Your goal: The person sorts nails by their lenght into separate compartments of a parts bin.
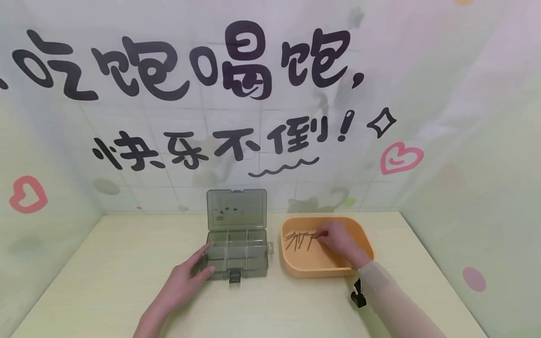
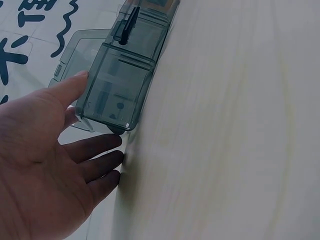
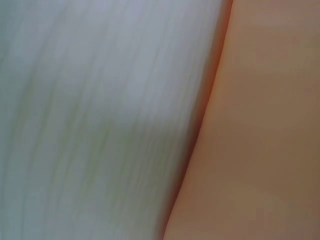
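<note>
A translucent grey-green compartment box (image 1: pixel 247 238) stands on the table with its lid (image 1: pixel 237 210) raised at the back. My left hand (image 1: pixel 186 280) rests at its left side, thumb touching the near corner. In the left wrist view, the thumb lies on the box (image 2: pixel 117 85) and the other fingers are stretched out. To the right stands an orange tray (image 1: pixel 314 271) with several thin, dark, nail-like pieces (image 1: pixel 299 241) in it. My right hand (image 1: pixel 338 240) reaches into the tray, fingertips at these pieces; its grip is too small to make out.
A pale wood-patterned table (image 1: pixel 270 310) carries both containers, close to the printed back wall (image 1: pixel 181 112). The box's front latch (image 1: pixel 235 275) hangs open. The right wrist view has only the tray's outer wall (image 3: pixel 260 125) and the tabletop (image 3: pixel 95 120).
</note>
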Tool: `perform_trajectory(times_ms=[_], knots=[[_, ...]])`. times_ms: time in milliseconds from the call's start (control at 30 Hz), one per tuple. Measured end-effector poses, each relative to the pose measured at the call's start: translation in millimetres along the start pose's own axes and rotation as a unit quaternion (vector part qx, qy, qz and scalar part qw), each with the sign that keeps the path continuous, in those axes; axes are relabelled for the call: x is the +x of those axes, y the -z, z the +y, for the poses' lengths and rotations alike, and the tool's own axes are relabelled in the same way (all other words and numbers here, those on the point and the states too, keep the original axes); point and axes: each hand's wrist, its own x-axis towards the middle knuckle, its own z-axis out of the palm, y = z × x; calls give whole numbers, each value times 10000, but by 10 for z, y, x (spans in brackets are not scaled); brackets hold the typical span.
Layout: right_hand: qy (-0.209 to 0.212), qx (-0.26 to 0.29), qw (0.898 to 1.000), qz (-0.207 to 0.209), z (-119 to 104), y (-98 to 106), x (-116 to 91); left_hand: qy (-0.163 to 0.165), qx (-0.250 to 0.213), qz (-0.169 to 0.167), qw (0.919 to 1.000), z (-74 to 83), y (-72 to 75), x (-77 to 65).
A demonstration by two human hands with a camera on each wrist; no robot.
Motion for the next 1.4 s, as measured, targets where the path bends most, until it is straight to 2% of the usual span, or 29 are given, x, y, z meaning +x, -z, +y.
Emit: perform_trajectory(times_ms=[300, 633, 1033, 1400], knots=[[266, -206, 9994, -83, 31, -30, 22, -28, -29, 10, 10000, -3, 0, 4], [36, -222, 9994, -267, -6, -28, 31, -14, -103, -16, 9999, 31, 11, -2], [370, 17, 9991, -218, -107, 20, -3, 45, -111, -100, 9999, 18, 12, 1], [633, 465, 9967, -209, -331, 114, -35, 55, -115, -60, 9999, 11, 5, 1]])
